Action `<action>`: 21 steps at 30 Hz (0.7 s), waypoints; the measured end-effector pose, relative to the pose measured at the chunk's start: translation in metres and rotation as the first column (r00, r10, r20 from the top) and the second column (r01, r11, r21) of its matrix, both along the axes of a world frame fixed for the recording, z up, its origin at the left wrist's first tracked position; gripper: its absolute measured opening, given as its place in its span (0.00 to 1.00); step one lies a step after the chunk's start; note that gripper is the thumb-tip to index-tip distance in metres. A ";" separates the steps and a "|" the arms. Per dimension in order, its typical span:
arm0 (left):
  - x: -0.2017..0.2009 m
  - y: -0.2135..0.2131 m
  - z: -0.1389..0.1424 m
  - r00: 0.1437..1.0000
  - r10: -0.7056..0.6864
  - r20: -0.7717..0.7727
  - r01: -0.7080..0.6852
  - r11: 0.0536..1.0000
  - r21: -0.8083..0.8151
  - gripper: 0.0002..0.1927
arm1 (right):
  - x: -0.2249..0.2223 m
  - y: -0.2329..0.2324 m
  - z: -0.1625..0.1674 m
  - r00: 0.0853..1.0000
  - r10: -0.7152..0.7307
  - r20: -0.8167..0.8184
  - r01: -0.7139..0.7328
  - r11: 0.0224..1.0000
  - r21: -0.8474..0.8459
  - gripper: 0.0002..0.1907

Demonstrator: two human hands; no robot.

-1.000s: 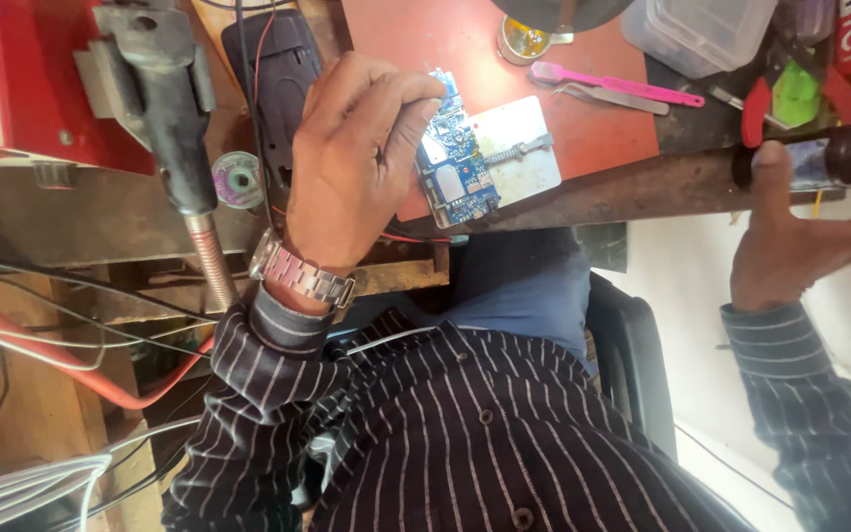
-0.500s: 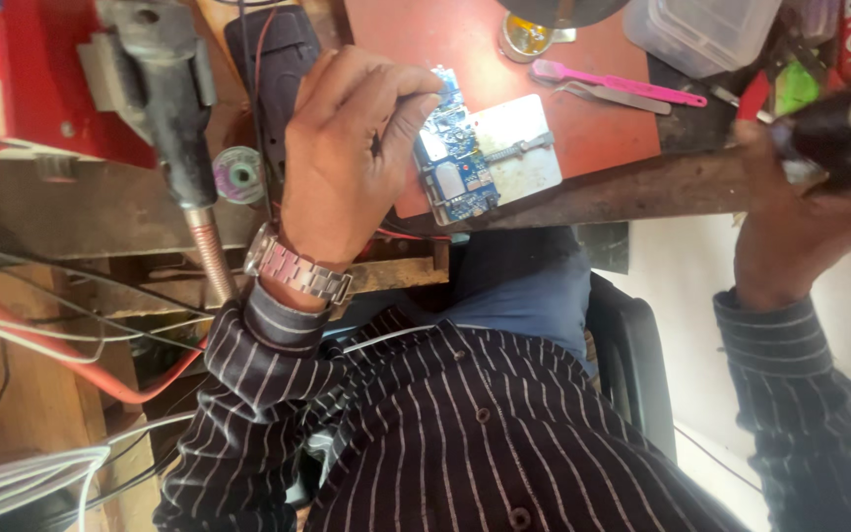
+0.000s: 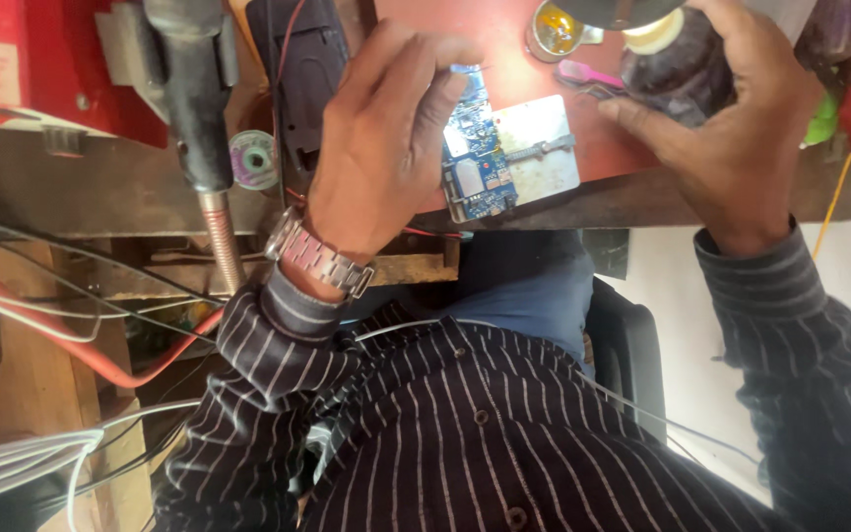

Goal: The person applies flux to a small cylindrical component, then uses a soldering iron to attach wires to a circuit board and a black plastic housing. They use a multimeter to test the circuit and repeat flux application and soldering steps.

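L hand (image 3: 381,138) on circuit board (image 3: 475,158); R hand (image 3: 731,108) grips bottle (image 3: 677,59).

Solder spool (image 3: 252,159) — red box (image 3: 32,69)

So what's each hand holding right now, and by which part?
The right hand grips a dark bottle around its body, below the pale cap. The left hand rests fingertips on the blue circuit board at its left edge, steadying it rather than lifting.

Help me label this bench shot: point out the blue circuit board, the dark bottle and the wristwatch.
blue circuit board (image 3: 478,163): head view, on its lower half.
dark bottle (image 3: 677,64): head view, on its body.
wristwatch (image 3: 319,258): head view, on the metal band.
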State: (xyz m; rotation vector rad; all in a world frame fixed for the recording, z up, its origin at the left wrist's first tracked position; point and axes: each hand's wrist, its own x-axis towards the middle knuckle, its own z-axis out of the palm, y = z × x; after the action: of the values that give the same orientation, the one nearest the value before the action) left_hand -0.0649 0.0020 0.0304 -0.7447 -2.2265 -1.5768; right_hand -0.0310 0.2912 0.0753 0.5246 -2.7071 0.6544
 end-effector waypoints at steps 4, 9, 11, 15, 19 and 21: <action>-0.004 -0.004 0.008 0.986 -0.155 0.057 0.147 0.981 0.126 0.17 | 0.017 -0.018 0.009 0.982 0.002 0.188 0.045 0.968 -0.249 0.34; -0.011 -0.009 0.021 0.928 -0.368 -0.061 0.373 0.921 0.111 0.24 | 0.051 -0.062 0.013 0.852 0.190 0.487 0.166 0.786 -0.596 0.34; -0.015 -0.017 0.025 0.905 -0.415 -0.093 0.417 0.909 -0.006 0.27 | 0.061 -0.081 0.011 0.842 0.229 0.488 0.161 0.756 -0.634 0.37; -0.013 -0.033 0.025 0.790 -0.607 0.083 0.589 0.791 0.165 0.18 | 0.067 -0.107 0.007 0.810 0.324 0.488 0.123 0.720 -0.683 0.39; -0.006 -0.043 0.018 0.786 -0.593 0.175 0.554 0.801 0.226 0.13 | 0.064 -0.127 0.002 0.768 0.372 0.522 0.213 0.620 -0.755 0.38; -0.003 -0.042 0.013 0.853 -0.509 0.112 0.489 0.857 0.163 0.13 | 0.063 -0.136 0.000 0.767 0.360 0.531 0.273 0.566 -0.778 0.40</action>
State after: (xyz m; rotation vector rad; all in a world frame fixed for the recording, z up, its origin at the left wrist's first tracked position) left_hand -0.0678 -0.0400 0.0437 -1.2862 -2.1084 -2.0544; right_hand 0.0323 0.1555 0.0751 0.0876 -2.4215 2.3510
